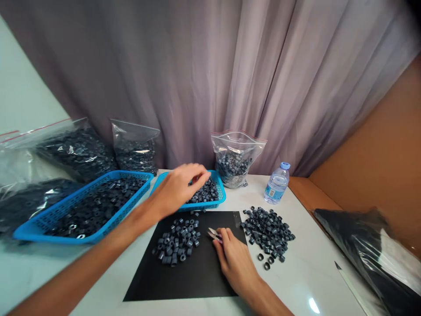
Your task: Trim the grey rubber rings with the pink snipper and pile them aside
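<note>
Right hand (235, 256) pinching a small pointed tool (214, 234) over a black mat (197, 283), dark rings (177, 242) heaped on the mat, left hand (182, 184) curled above a blue basket (199, 206), whether it holds anything unclear

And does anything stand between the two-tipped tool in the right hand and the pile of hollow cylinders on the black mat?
Nothing visible does: between the two-tipped tool in the right hand and that pile of hollow cylinders there is only bare black mat. The left hand is away, by the smaller blue basket.
</note>
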{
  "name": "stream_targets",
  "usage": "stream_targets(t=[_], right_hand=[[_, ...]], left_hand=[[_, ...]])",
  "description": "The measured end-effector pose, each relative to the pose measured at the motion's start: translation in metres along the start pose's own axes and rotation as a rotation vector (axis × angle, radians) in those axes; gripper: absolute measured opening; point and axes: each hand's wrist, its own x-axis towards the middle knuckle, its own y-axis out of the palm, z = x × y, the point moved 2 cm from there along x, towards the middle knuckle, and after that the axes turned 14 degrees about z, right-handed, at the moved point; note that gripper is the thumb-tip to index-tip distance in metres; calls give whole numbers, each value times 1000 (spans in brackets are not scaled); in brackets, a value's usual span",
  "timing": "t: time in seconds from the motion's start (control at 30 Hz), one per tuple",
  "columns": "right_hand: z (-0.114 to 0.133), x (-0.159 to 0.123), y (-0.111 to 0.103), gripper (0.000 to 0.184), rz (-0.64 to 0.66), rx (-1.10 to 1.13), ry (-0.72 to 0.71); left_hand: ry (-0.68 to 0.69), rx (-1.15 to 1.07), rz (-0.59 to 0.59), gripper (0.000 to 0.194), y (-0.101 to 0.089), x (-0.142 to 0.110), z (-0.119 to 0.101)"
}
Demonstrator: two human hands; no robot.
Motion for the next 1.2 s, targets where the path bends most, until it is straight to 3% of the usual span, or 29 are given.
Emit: stream_targets(t=[0.07,0.13,0.27,0.37,0.47,0.9,1.07,1.2], right_hand=[[-2,-1,1,22,1,8,6],[-2,-2,3,24,7,5,6],[0,-3,3,25,26,-13,11],[0,-4,2,25,37,-19,23],[1,-5,1,24,46,-21,34],[-2,-5,0,21,44,15,49],[-2,-5,-2,18,25,17,43],[-5,-7,-1,18,-20,4,37]], left_hand=[[-149,-181,62,28,27,-46,16],[-250,-222,101,26,54,-79,28],[-365,-182,172,40,90,-108,39],[-331,-115,251,58,102,-105,38],[-333,-73,257,65,109,-93,39],[-295,39,198,26,141,-58,40],[-271,-42,193,24,140,-55,44],[-246,-194,224,21,128,-64,41]])
